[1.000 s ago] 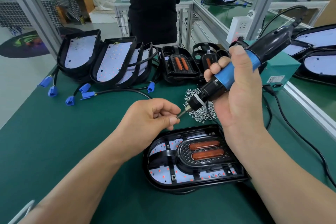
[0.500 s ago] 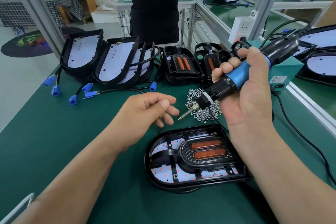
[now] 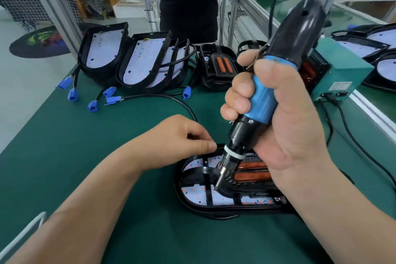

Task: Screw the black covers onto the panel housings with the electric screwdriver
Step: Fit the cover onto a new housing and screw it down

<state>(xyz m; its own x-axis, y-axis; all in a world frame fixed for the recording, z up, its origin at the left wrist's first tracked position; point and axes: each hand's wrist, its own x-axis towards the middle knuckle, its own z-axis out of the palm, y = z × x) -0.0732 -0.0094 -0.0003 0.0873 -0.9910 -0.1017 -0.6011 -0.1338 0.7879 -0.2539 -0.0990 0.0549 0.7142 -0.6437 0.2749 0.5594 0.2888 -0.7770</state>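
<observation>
The screwdriver (image 3: pixel 263 96) is gripped upright in the right hand (image 3: pixel 289 126), its bit set at the left edge of the cover (image 3: pixel 246 188), which sits in the housing (image 3: pixel 192 206) on the desk (image 3: pixel 85 167). A screw is apparently being driven, though it is too small to make out. The left hand (image 3: pixel 177 141) is curled at the housing's far rim; whether anything is pinched cannot be told. Steady downward pressure is called for next.
</observation>
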